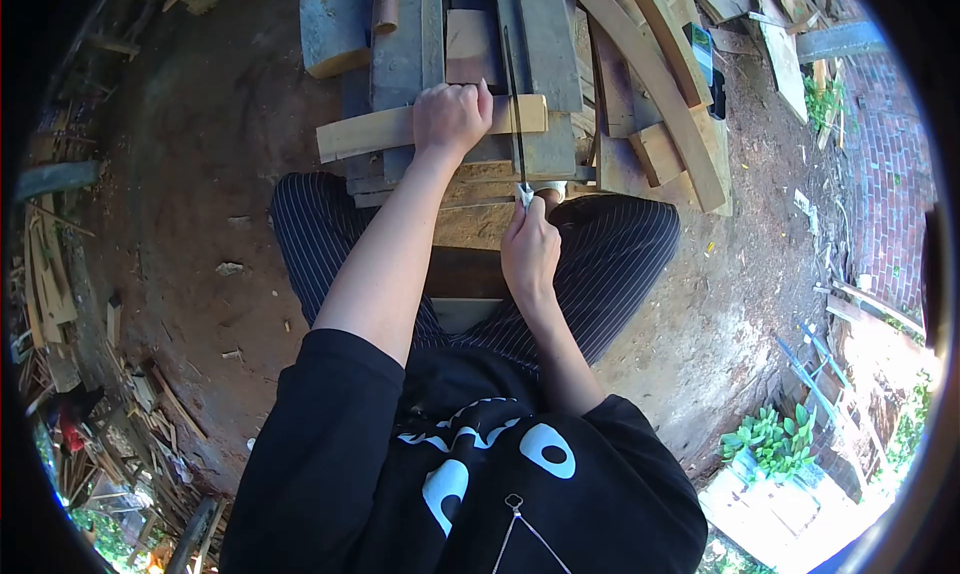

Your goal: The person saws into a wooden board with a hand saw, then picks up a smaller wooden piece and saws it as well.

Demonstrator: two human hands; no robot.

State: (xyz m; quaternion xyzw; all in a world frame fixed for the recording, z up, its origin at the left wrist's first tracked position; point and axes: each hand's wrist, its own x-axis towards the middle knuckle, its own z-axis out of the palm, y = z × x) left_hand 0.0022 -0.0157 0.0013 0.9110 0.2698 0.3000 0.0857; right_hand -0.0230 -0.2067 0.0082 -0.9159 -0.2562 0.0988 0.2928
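A pale, slightly curved wooden board (pixel 365 134) lies crosswise on a low bench of grey planks (pixel 545 64). My left hand (pixel 452 119) is closed over the middle of the board, its fingers wrapped over the far edge. Lower and to the right, my right hand (pixel 531 242) grips the near end of a long, thin saw (pixel 515 94), whose handle is mostly hidden in my fingers. The blade points away from me and crosses the board near its right end. It cannot be made out how deep the blade sits in the wood.
Curved wooden pieces (pixel 655 84) are stacked right of the bench. A brown tube (pixel 386 4) and a wood block (pixel 472 46) lie on the planks. My knees flank the bench's near end. Scrap wood (pixel 45 274) lies at the far left, and a green plant (pixel 770 439) stands lower right.
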